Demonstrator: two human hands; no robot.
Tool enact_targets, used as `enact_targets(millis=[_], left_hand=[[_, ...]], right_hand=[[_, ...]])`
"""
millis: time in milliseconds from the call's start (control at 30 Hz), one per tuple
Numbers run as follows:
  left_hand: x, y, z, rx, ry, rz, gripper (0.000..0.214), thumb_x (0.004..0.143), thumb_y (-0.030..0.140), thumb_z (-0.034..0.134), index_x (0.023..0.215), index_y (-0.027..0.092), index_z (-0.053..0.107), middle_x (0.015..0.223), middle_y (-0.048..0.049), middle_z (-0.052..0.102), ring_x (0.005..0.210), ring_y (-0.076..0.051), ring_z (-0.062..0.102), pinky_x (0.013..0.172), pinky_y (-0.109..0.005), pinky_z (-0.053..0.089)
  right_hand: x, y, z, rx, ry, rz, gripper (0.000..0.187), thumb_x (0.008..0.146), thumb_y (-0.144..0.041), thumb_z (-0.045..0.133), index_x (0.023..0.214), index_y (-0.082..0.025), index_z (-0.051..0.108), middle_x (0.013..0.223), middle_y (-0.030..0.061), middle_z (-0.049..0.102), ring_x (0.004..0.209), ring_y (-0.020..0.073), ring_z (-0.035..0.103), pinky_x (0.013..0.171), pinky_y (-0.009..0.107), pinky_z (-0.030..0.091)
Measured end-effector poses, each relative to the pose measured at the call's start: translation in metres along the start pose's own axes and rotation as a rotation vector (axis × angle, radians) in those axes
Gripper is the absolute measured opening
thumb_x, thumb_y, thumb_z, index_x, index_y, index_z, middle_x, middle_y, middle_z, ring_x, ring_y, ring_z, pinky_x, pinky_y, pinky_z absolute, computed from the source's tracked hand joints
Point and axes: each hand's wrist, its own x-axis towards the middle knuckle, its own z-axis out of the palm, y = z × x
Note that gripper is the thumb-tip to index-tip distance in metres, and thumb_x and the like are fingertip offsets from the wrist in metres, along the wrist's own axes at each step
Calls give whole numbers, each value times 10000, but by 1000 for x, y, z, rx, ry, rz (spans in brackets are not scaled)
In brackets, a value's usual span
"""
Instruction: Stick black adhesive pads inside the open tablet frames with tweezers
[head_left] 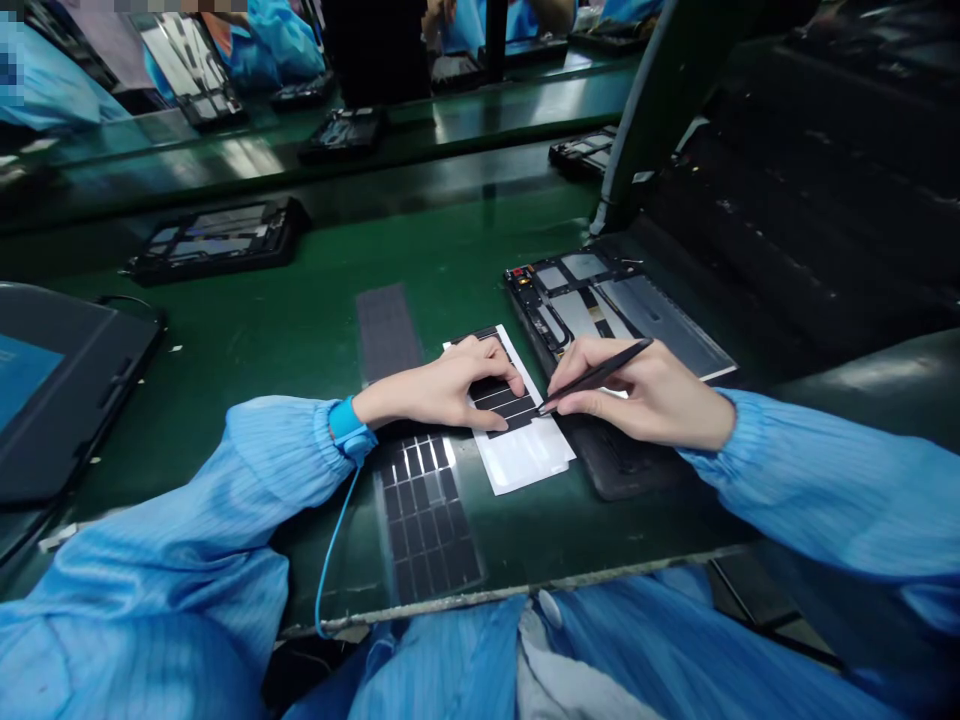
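Tweezers [604, 368], dark and slim, are held in my right hand [652, 400] like a pen. Their tip meets the lower right of the black strips [517, 410] on a white backing sheet [525, 460]. My left hand [442, 385] rests on that sheet, thumb and forefinger apart around the strips; its other fingers curl under. A blue wrist strap [350, 430] circles my left wrist. Just right of the sheet lies an opened tablet-like device [660, 320] in a black tray, partly covered by my right hand.
Clear sheets of dark stickers [431, 520] lie near the front edge, with a grey strip [388, 325] beyond. Another device [217, 240] sits back left. A dark machine with a blue panel [67, 390] stands at left. A slanted post [637, 120] rises behind; co-workers' blue sleeves [277, 45] show at the back.
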Motion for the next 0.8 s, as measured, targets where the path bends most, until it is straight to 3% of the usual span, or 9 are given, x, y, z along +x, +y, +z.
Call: enact_targets(millis=[133,233,367,433,500,567,800], left_hand=[[1,-2,0,-20,9,4,336,722,323,662,1036,228,591,1016,-37,484,986,-203,424,894,-354,337],[1,-5,-2,-39,43,21,393,698,337,684,1049,206,566,1074,-45,495,1024,-202,436,926,-358,336],[6,-3,-1,-60,81,42,280,734,320,639,964,173,576,1009,-42,528,945,-169,489,862,-313,397],[11,0,4,-83,238,19,189,778,273,567,928,160,549,932,-38,537,842,-139,507,777,-280,428],[18,1,12,-98,446,9,176,783,205,508,950,154,489,940,-51,539,820,-134,507,747,-277,439],[23,0,20,-99,543,61,245,756,141,474,997,158,431,1034,-78,534,902,-150,504,798,-295,440],[24,-8,29,-103,435,216,393,720,74,409,1098,180,381,1139,-88,501,1095,-186,470,967,-359,407]], right_hand=[[-2,-1,4,36,35,25,208,798,-366,605,735,-168,591,692,20,597,571,110,557,473,212,414],[0,-2,0,190,43,132,261,792,-419,605,709,-185,525,645,10,581,554,131,584,478,232,457],[10,3,-6,240,376,239,288,790,-407,603,687,-204,426,630,3,551,563,151,603,518,268,502],[16,10,-6,222,504,263,287,805,-384,581,678,-207,395,615,-1,527,545,149,599,483,259,493],[20,16,-2,206,534,266,277,818,-361,560,668,-207,386,602,-4,514,521,145,596,433,240,475],[21,21,2,193,523,247,266,826,-340,549,660,-205,392,593,-5,514,510,143,598,417,230,476],[21,28,6,205,568,108,246,785,-258,594,623,-191,421,546,-21,503,429,139,579,346,211,455]])
